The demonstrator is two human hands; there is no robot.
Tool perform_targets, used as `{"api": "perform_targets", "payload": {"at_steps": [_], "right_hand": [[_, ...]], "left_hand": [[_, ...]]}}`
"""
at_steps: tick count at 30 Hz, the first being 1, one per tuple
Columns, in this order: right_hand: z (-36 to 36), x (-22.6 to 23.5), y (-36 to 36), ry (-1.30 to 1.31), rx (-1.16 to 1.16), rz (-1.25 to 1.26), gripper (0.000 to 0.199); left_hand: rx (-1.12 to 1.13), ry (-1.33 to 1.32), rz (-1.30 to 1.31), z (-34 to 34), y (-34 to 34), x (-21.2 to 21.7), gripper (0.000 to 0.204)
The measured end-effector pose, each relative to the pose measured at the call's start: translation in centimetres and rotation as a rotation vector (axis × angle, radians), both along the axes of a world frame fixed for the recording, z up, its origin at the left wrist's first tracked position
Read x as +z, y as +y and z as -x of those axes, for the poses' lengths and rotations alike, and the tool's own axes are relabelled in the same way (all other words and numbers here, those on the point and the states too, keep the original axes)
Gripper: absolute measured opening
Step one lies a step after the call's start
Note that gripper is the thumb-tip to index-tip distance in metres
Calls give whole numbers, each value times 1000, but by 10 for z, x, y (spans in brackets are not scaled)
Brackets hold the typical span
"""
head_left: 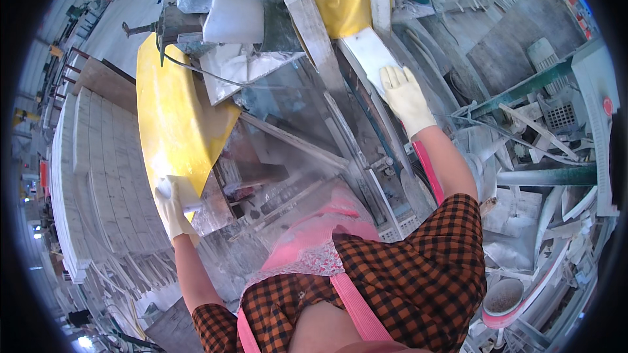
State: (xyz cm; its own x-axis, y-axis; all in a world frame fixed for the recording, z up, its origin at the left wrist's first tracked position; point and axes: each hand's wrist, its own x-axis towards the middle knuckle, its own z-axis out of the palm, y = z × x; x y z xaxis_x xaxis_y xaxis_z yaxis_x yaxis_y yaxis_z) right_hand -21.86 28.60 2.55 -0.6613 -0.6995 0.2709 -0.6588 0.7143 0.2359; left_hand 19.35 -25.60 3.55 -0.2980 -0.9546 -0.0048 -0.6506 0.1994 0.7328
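The right hand (405, 98), in a pale work glove, lies flat with fingers spread on the near end of a thin white rectangular stone tile (368, 55), gripping nothing. That tile rests on the grey, dust-covered metal saw bench (307, 98), close to the bench's right edge, alongside a long grey metal guide rail (320, 46) running from the far end toward the person. The left hand (171, 206), also gloved, closes around the lower edge of a small pale stone block (183, 191) at the bench's left edge, just below a large yellow curved metal guard (167, 124).

Room is tight: the guard crowds the left edge, and white slabs (235, 0) and a grey power tool with a black cable (171, 26) fill the far end. The bench's middle stays open but hazy with dust.

Left of the bench stand stacked pale tiles (91, 170); right of it, a heap of white stone offcuts (543, 183) and a pink-rimmed bowl (504, 301).
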Motion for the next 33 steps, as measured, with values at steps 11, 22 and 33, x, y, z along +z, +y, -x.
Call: {"api": "perform_targets", "payload": {"at_steps": [11,22,33], "right_hand": [[30,-42,-25,41,-143,-154,57],[25,23,-36,-265,-264,1,36],[-194,57,-268,-1209,157,1149,54]], "left_hand": [[-10,-76,-15,-2,-2,2,92],[-166,-60,2,3,-1,0,95],[-209,-67,-93,7,6,30,95]]}}
